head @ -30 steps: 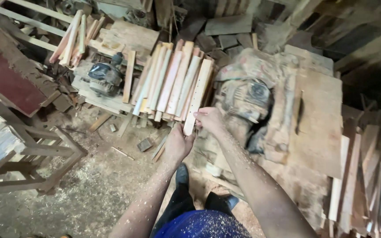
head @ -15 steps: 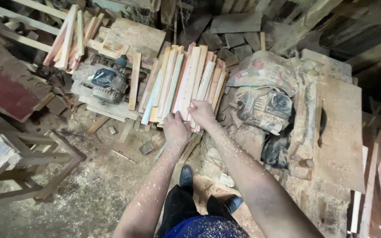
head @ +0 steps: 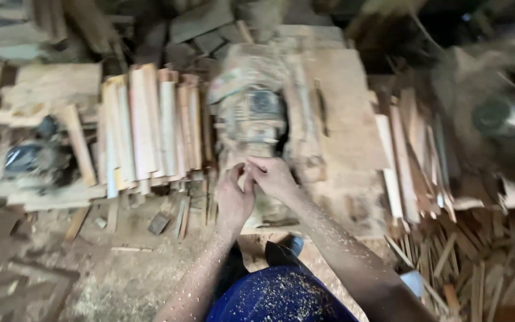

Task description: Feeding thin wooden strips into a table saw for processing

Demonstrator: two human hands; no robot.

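My left hand (head: 233, 200) and my right hand (head: 272, 176) meet fingertip to fingertip in front of a dusty, sawdust-covered machine (head: 251, 113). The view is blurred, and I cannot tell whether anything small is pinched between the fingers. A stack of pale wooden slats (head: 150, 125) lies side by side just left of the hands, and neither hand touches it. Both forearms are speckled with sawdust.
A wide wooden board (head: 341, 107) lies right of the machine, with more slats (head: 412, 155) leaning beyond it. Thin offcuts (head: 478, 262) litter the floor at lower right. A dark power tool (head: 31, 158) sits on planks at left. A small block (head: 159, 223) lies on the dusty floor.
Both hands have left the slat stack and come together in front of the machine. The view has swung to the right and closer in.
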